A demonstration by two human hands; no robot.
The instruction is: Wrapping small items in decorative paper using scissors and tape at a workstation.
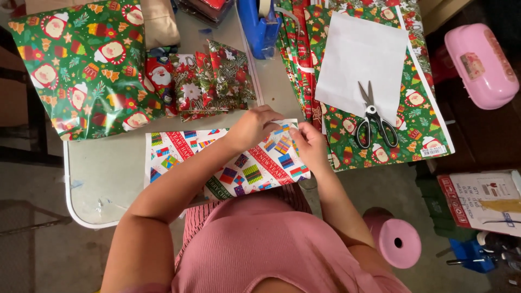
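At table front edge, centre | white gift-print wrapped parcel (228,163) lies flat | risk: wrap could shift or crease if pinch at right end slips | L hand (254,126) fingers curled, pressing parcel top | R hand (310,144) fingertips pinched shut on wrap edge | scissors (373,116) lie well apart on green sheet (418,92)

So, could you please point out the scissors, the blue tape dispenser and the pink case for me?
scissors (372,115): head view, on the pivot above the black handles.
blue tape dispenser (256,28): head view, on its blue body.
pink case (480,64): head view, on its lid.
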